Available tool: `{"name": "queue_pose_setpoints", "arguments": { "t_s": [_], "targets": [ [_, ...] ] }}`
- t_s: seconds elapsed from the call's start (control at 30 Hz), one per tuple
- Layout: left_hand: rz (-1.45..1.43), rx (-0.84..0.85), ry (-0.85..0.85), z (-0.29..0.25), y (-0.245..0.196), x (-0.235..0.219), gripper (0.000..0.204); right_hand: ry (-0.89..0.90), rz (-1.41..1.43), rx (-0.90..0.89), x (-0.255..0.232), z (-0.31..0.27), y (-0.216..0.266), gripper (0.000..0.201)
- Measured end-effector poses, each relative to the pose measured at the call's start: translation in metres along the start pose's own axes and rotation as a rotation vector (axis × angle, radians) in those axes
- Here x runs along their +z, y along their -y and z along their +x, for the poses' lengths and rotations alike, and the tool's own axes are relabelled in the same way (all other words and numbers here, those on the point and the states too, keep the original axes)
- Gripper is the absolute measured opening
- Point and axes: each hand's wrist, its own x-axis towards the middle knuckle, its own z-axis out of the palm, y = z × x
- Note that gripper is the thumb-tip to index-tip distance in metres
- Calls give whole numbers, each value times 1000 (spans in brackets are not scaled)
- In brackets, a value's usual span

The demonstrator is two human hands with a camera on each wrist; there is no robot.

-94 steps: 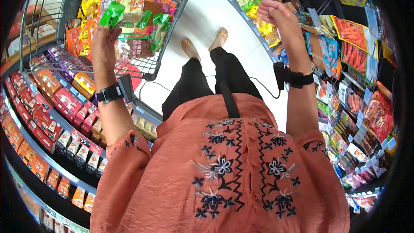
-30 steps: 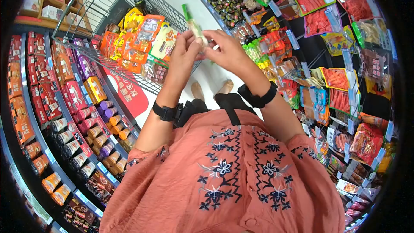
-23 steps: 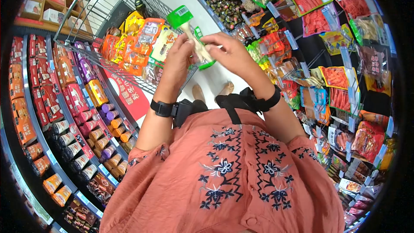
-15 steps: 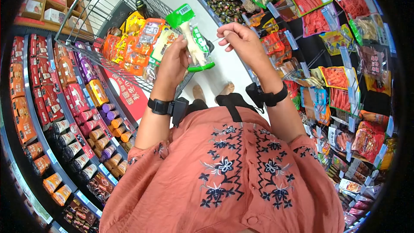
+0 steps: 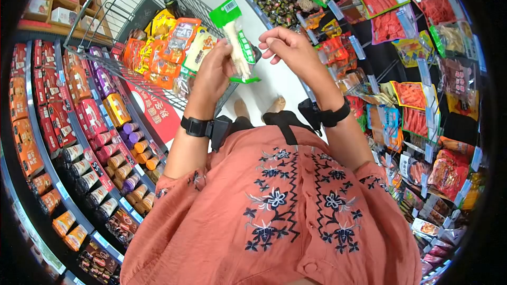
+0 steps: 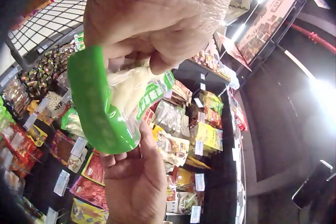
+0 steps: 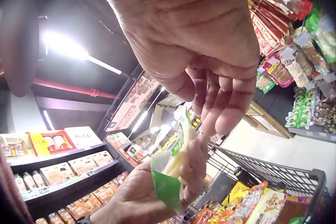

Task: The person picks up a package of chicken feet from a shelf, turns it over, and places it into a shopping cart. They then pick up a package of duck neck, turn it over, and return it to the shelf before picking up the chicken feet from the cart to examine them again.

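My left hand [image 5: 212,71] pinches a green-and-clear snack packet [image 5: 240,45] by its left edge, thumb over the front. Pale, long pieces resembling chicken feet show through the film. The packet stands nearly upright, green header at the top and green strip at the bottom, held between cart and rack. My right hand [image 5: 298,53] hovers just right of it, fingers loosely bent and holding nothing. In the left wrist view the green header [image 6: 86,103] bends toward the camera. The right wrist view has my right hand [image 7: 194,35] above the packet, fingertips close to the left hand's fingers.
A wire shopping cart [image 7: 315,181] at the upper left holds several orange and yellow snack bags [image 5: 177,42]. Shelves of red cartons [image 5: 47,108] and small cups line the left. Hanging snack bags [image 5: 377,0] and protruding price-tag hooks crowd the right. A red floor sticker [image 5: 153,111] lies below the cart.
The left hand brought the packet from over the cart to the front of the body. Both hands handled and turned it, then the right hand let go and moved slightly right.
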Motion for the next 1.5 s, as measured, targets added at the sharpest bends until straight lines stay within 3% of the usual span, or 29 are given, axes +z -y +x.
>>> {"name": "queue_pose_setpoints", "arguments": {
  "t_s": [0.57,0.77,0.8,1.0,1.1,1.13,1.27,1.37,1.5],
  "targets": [
    [58,-23,14,7,-8,-14,47,13,45,-9,14,21,0,25],
    [248,4,-157,3,-9,-8,51,25,102,20,29,30,6,27],
    [343,-32,-247,1,-12,-3,51,19,93,15,32,30,6,27],
    [912,366,-161,6,-3,-2,42,-25,178,16,39,32,7,32],
    [1248,474,-75,-1,-11,5,37,-34,204,50,31,34,4,31],
    [1238,536,-59,0,-10,6,32,-29,205,75,26,37,-4,30],
    [710,262,-238,1,-17,10,26,13,466,120,17,36,-3,32],
    [668,306,-316,4,-25,8,27,120,680,91,4,41,-13,37],
    [536,2,-178,7,-27,-10,33,181,806,70,-2,44,-13,37]
  ]
}}
